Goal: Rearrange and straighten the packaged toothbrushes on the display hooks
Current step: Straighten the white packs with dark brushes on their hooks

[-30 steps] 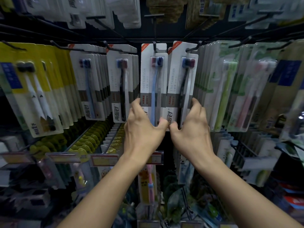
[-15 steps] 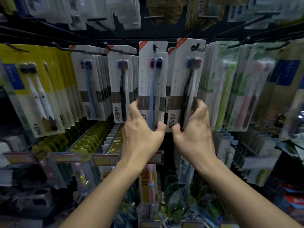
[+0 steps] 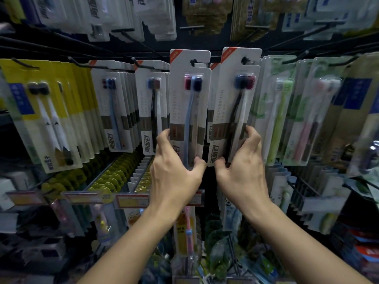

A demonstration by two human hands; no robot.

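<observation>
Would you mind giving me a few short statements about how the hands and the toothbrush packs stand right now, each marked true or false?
1. The left hand grips the lower part of the white pack with the blue-handled brush. True.
2. The right hand hangs free, touching nothing. False: it grips the lower part of the white pack with the dark-handled brush.
3. The yellow packs hang at the far left of this row. True.
4. The green toothbrush packs hang to the left of both hands. False: they hang to the right of the right hand.
5. Both held packs stand lower than their neighbours. False: their tops rise above the adjacent packs.
</observation>
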